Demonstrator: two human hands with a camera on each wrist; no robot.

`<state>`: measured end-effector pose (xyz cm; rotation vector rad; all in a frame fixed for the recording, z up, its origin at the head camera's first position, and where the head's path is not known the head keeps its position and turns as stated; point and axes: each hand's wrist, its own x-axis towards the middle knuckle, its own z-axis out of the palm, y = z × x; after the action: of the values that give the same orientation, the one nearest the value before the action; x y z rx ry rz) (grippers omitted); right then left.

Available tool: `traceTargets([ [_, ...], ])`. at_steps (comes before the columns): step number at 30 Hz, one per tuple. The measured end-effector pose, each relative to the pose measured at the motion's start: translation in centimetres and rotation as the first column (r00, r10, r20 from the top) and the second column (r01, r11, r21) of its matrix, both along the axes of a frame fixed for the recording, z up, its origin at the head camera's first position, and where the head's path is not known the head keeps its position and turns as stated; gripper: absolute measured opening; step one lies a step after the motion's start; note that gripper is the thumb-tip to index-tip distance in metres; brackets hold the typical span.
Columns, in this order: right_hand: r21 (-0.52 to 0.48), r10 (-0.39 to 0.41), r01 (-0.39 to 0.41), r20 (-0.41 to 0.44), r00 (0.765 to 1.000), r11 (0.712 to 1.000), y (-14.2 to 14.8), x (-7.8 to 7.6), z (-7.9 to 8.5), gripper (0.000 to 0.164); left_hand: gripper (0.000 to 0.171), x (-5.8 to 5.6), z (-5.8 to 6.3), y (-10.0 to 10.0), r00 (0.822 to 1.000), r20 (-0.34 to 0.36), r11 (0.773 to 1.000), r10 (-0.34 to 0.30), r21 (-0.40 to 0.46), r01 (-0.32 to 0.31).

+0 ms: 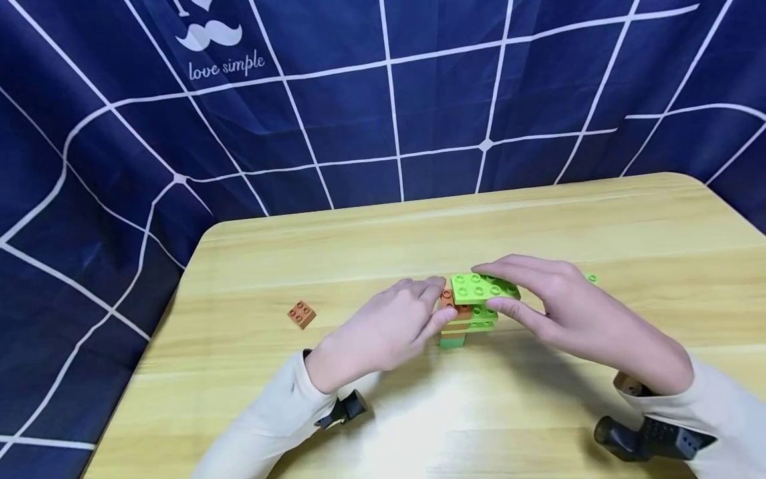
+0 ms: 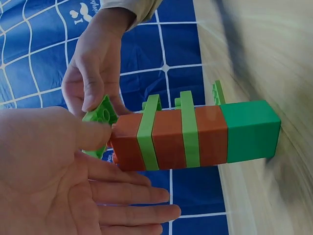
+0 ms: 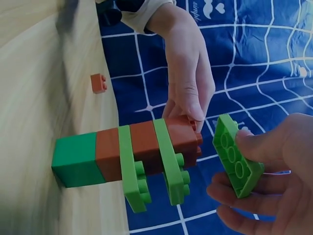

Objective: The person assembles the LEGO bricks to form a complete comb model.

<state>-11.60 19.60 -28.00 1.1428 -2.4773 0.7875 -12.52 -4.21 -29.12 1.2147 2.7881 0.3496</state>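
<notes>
A brick tower stands on the table, with a dark green brick [image 2: 250,131] at its foot. Above that, brown bricks alternate with light green plates [image 3: 131,166], which jut out to the right. My left hand [image 1: 389,322] is at the tower's top, its fingers straight on the far side and its thumb by the top brown brick [image 3: 181,134]. Between thumb and fingers, my right hand [image 1: 547,296] pinches a light green studded plate [image 1: 475,286]. In the right wrist view this plate is tilted, its hollow underside facing the tower, apart from the top studs.
A loose brown brick [image 1: 302,314] lies on the table [image 1: 269,259] to the left. Beyond the right hand, a bit of a light green piece [image 1: 592,279] shows. Something brown [image 1: 628,384] is partly hidden by the right sleeve. A blue grid-patterned cloth [image 1: 443,100] hangs behind the table.
</notes>
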Motion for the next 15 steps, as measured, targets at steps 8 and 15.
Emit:
traceTargets([
  [8,0.012,0.028,-0.028,-0.015,0.999,1.0,-1.0,-0.1,-0.6,0.033,0.071,-0.4,0.8,-1.1,0.999,-0.032,1.0,-0.003,-0.015,0.002],
  [15,0.018,0.045,-0.044,-0.056,0.997,0.999,-1.3,-0.5,-1.5,0.036,0.063,-0.4,1.1,-1.5,1.0,-0.029,0.991,0.007,0.131,-0.003],
])
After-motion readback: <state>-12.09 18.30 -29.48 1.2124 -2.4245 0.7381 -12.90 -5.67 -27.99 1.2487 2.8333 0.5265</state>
